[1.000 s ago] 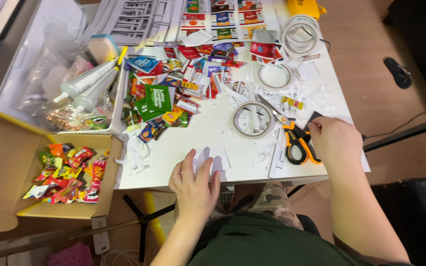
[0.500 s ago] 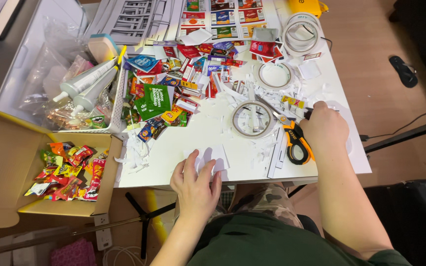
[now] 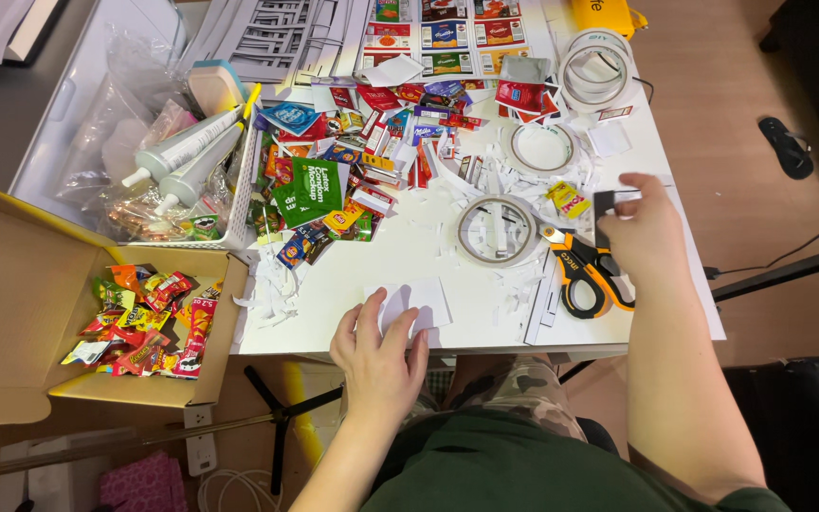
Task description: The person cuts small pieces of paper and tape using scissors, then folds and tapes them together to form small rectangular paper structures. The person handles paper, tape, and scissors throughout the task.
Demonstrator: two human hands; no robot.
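Observation:
My left hand lies flat with fingers apart on a small white paper piece near the front edge of the white table. My right hand is raised at the table's right side, its fingers closed on a small dark flat piece. Orange-handled scissors lie just left of that hand. A tape roll sits beside the scissors, among white paper scraps.
A pile of small coloured wrappers and packets covers the table's middle. Two more tape rolls lie farther back. A white basket with glue tubes stands at left. An open cardboard box of candy packets is lower left.
My right hand has moved away from the scissors toward the far right and now pinches a small dark piece. My left hand stays on the white paper.

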